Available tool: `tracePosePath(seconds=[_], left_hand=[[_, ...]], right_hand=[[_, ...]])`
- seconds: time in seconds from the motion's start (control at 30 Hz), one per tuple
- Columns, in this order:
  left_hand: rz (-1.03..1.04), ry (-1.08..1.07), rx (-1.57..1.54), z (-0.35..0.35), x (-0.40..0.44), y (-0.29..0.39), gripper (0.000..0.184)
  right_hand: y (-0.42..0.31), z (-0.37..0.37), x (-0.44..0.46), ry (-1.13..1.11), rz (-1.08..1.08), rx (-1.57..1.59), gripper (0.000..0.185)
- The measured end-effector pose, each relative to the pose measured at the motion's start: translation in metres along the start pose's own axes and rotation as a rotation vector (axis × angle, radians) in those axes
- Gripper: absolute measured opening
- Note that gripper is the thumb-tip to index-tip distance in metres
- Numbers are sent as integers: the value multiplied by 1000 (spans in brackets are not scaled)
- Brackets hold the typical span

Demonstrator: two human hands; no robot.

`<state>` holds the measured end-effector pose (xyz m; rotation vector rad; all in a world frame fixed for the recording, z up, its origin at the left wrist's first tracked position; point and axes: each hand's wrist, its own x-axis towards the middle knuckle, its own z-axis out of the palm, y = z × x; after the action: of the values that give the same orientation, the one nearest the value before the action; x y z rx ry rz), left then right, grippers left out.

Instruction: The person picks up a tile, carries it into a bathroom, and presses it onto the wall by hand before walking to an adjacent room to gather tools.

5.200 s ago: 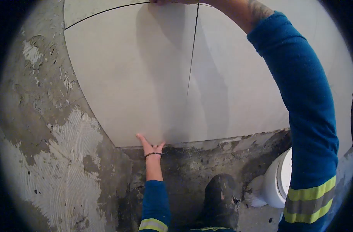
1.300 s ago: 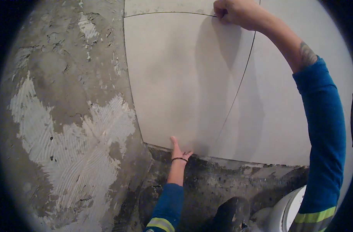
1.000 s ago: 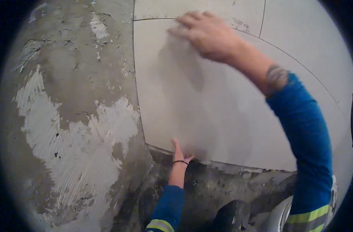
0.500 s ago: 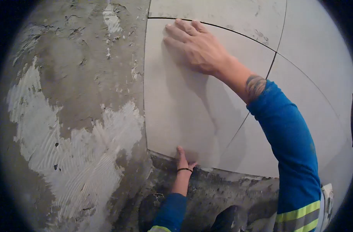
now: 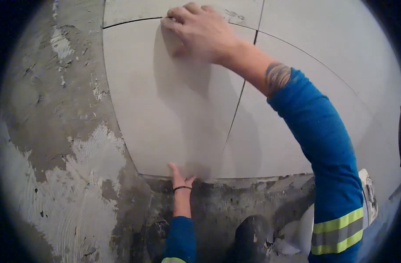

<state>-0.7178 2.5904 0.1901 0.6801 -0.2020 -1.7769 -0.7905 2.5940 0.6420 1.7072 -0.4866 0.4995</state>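
Observation:
A large pale tile (image 5: 134, 92) stands against the wall, with a dark joint along its top edge. My right hand (image 5: 200, 33) is at that joint, fingers bent and a little apart, the thumb low over the tile's face. It holds nothing. My left hand (image 5: 180, 176) is at the tile's bottom edge. Its thumb points up against the face, and the other fingers are mostly hidden at the edge. A dark band circles the left wrist.
More pale tiles (image 5: 314, 83) adjoin above and to the right. Bare grey wall (image 5: 69, 101) with ridged, light adhesive (image 5: 86, 184) lies to the left. Below runs a dark, rough strip (image 5: 227, 197). My knee (image 5: 251, 236) and a whitish object (image 5: 369, 195) are low down.
The view has shifted right. My right hand has gone from lying flat on the tile to bent fingers at the top joint. My left hand stays at the bottom edge.

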Motion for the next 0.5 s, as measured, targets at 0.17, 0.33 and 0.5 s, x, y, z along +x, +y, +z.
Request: tracePosePath(seconds=[0.17, 0.33, 0.5], left_hand=[[22, 93, 9, 1, -1, -4, 90], [48, 139, -6, 9, -9, -3, 96], [50, 160, 8, 0, 3, -7, 98]], right_hand=[[23, -22, -9, -318, 111, 52, 48], [31, -43, -14, -411, 208, 142, 44], [54, -28, -14, -426, 325, 198, 32]])
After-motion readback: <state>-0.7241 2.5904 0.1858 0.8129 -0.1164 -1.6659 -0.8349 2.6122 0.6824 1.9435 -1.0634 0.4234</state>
